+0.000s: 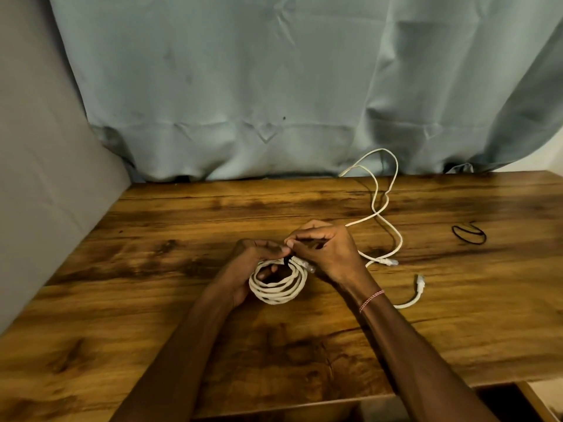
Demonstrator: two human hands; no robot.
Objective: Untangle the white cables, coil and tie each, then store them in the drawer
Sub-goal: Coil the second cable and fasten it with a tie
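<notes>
My left hand [253,263] is gripping the coiled cable [275,289], my right hand [329,251] pinching its black tie [288,260]. Next, I think: coiling the loose cable [387,226].

Both bare forearms rise from the bottom edge and angle inward, so the two hands meet fingertip to fingertip. The left hand [254,263] has its fingers curled through the coiled white cable [274,295] and grips the loops near their top, its wrist bent slightly inward. The right hand [329,251] shows its back to the camera, knuckles raised and fingers bent down, with thumb and forefinger pinching the top of the same coil just beside the left fingertips (what exactly sits between those tips is too small to tell). A thin red-and-white thread [371,300] circles the right wrist.
</notes>
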